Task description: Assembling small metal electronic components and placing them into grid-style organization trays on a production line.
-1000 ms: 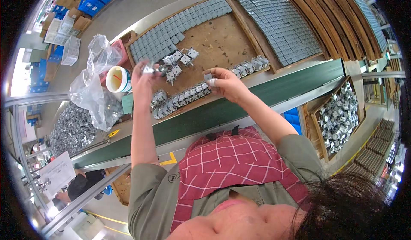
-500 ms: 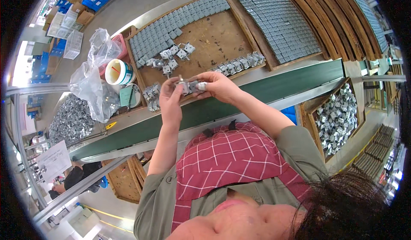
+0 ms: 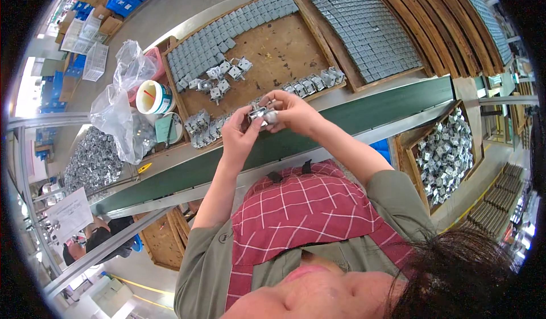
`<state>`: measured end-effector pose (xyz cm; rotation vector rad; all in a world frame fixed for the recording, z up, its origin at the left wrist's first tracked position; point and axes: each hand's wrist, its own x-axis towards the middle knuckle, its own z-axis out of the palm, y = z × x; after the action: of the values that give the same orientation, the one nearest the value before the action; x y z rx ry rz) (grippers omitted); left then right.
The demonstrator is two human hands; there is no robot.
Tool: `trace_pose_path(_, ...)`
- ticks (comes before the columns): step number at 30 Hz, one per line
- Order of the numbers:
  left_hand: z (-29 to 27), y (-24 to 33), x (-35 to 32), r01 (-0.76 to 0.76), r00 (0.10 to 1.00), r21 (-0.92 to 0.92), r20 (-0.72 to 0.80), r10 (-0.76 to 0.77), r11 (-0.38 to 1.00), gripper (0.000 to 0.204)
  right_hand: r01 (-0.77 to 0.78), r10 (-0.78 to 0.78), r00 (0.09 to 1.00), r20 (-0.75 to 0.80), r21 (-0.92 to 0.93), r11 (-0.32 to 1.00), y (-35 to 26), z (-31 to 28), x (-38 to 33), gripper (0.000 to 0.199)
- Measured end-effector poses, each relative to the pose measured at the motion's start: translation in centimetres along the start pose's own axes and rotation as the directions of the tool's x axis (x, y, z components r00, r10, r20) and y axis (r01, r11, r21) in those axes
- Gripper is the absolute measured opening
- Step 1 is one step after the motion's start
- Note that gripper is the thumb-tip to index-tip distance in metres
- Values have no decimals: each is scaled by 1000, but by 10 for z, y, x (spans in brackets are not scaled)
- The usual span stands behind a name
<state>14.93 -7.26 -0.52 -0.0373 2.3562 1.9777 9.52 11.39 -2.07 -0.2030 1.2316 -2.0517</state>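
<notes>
Above the front edge of a wooden tray [image 3: 276, 46], my left hand [image 3: 239, 132] and my right hand [image 3: 293, 113] are close together, their fingers closed on small silvery metal parts [image 3: 259, 113]. My fingers cover much of these, so I cannot tell whether they are one joined piece or two. Flat grey metal pieces [image 3: 207, 40] stand in tight rows at the tray's far left. A loose group of boxy metal assemblies [image 3: 219, 80] lies nearer, and more assemblies [image 3: 313, 85] line the front edge.
A green strip [image 3: 392, 106] runs along the table's near side. At left are a white tub [image 3: 154, 98], a plastic bag [image 3: 122, 117] and a heap of metal parts [image 3: 94, 160]. Rightward stand a filled tray [image 3: 369, 32], stacked wooden trays [image 3: 424, 23] and a box of metal parts [image 3: 446, 157].
My hands have drawn closer together, my left hand shifting slightly right and lower. The metal parts between them have been turned and brought together.
</notes>
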Motion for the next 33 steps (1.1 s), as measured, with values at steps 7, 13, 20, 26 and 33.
trace_pose_path(7, -20, 5, 9, -217, 976, 561, 117, 183, 799, 86, -202, 196, 979, 61, 448, 871, 25, 24, 12, 31)
trace_pose_path(13, -38, 9, -6, -192, 981, 675, 123, 148, 713, 81, -172, 164, 976, 143, 46, 984, 38, 37, 25, 29)
trace_pose_path(20, -77, -14, -1, -105, 990, 600, -11, 139, 793, 70, -256, 316, 947, 58, -461, 850, 18, 61, 72, 43)
trace_pose_path(26, -133, -14, 48, 26, 985, 464, -161, 55, 886, 53, 18, -418, 886, -200, -887, 462, -33, -4, 204, 52)
trace_pose_path(33, -150, -43, 65, 50, 995, 354, 61, -76, 934, 48, -93, -474, 836, -275, -924, 372, -9, -4, 242, 49)
